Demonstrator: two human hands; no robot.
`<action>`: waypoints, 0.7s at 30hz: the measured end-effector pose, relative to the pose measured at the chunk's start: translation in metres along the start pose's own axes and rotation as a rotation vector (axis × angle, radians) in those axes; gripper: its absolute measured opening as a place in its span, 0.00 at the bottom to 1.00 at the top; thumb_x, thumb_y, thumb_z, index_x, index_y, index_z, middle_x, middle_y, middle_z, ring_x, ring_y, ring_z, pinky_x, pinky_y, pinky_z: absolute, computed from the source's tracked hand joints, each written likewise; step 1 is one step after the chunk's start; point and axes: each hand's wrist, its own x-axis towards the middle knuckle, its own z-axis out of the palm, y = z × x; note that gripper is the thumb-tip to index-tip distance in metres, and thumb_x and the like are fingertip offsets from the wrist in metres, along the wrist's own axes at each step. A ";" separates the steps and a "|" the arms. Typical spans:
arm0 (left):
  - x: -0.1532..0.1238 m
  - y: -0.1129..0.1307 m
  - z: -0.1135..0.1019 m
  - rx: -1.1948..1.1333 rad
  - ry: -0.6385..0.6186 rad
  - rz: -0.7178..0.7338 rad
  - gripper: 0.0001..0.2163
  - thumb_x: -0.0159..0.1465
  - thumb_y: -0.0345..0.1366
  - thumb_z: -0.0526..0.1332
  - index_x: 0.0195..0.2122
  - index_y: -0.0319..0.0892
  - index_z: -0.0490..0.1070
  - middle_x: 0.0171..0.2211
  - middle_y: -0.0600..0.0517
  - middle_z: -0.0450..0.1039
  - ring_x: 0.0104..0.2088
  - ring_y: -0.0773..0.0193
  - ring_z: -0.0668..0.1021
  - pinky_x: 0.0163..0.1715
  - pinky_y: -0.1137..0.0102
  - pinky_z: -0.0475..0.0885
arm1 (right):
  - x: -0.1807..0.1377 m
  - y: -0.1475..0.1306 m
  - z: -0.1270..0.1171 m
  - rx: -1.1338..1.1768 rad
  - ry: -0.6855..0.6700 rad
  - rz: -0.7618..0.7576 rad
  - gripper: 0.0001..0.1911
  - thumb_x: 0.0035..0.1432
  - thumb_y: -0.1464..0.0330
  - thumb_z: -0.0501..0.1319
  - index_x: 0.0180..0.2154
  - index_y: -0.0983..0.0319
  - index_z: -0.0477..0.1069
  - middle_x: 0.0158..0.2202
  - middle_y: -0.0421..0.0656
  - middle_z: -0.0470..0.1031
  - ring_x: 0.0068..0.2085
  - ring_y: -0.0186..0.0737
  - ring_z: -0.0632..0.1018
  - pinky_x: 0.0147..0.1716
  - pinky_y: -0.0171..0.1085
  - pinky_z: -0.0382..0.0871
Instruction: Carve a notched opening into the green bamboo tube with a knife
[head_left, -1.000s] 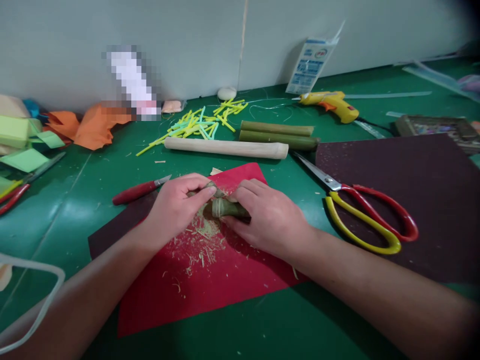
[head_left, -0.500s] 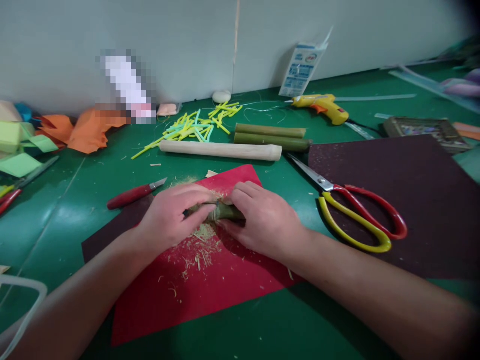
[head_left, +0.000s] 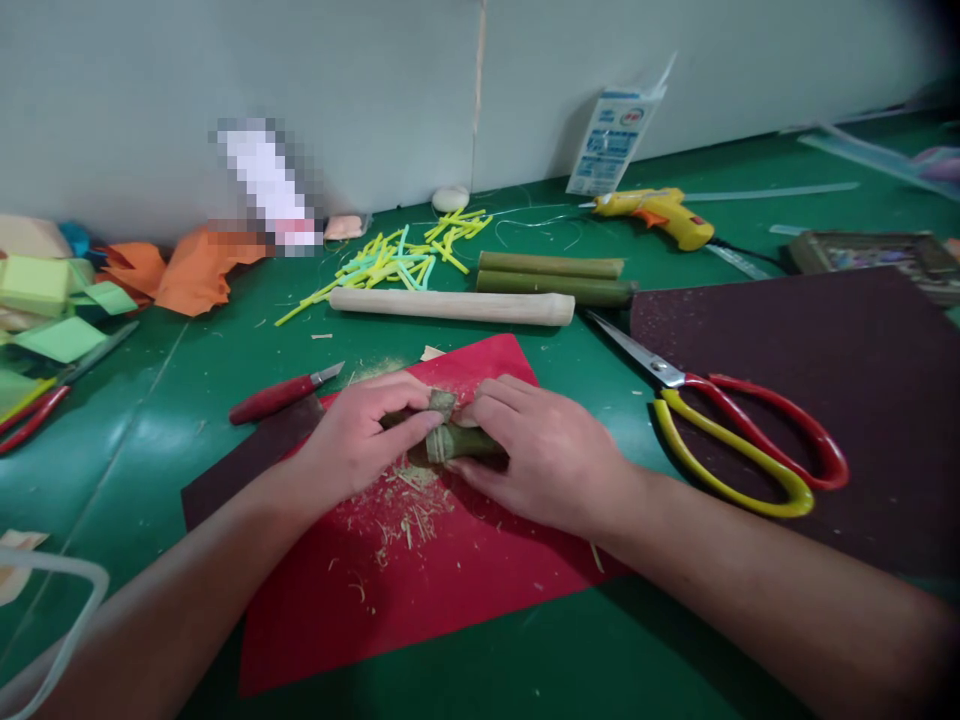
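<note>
Over a red sheet, my right hand is closed around a short green bamboo piece, its ringed end pointing left. Between the thumb and fingers of my left hand is a small dusty grey-green flap, which looks like folded sandpaper. It sits at the bamboo's ringed end; my right fingertips are close to it. Pale shavings and dust lie scattered below the hands. What my left palm covers is hidden.
A red-handled craft knife lies left of the hands, large scissors to the right on a dark sheet. Behind are a peeled bamboo stick, green bamboo lengths, cut straws and a yellow glue gun.
The view has shifted slightly, moving everything a little right. The flap in my left fingers has tipped up, showing its dusty face. My right hand still grips the bamboo.
</note>
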 end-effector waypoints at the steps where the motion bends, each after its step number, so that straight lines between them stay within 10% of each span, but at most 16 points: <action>1: -0.001 0.000 -0.001 0.002 -0.018 0.002 0.12 0.65 0.39 0.54 0.28 0.39 0.69 0.28 0.53 0.70 0.31 0.67 0.71 0.33 0.71 0.66 | -0.001 0.001 0.000 0.012 -0.009 -0.008 0.11 0.54 0.61 0.59 0.35 0.63 0.67 0.35 0.45 0.72 0.38 0.41 0.71 0.34 0.38 0.64; 21: -0.009 0.003 0.000 0.135 -0.019 0.343 0.06 0.62 0.29 0.56 0.30 0.39 0.70 0.31 0.50 0.70 0.32 0.67 0.72 0.35 0.72 0.68 | -0.004 0.007 -0.004 0.033 -0.014 -0.199 0.11 0.53 0.61 0.60 0.31 0.63 0.67 0.31 0.42 0.70 0.32 0.36 0.69 0.28 0.35 0.59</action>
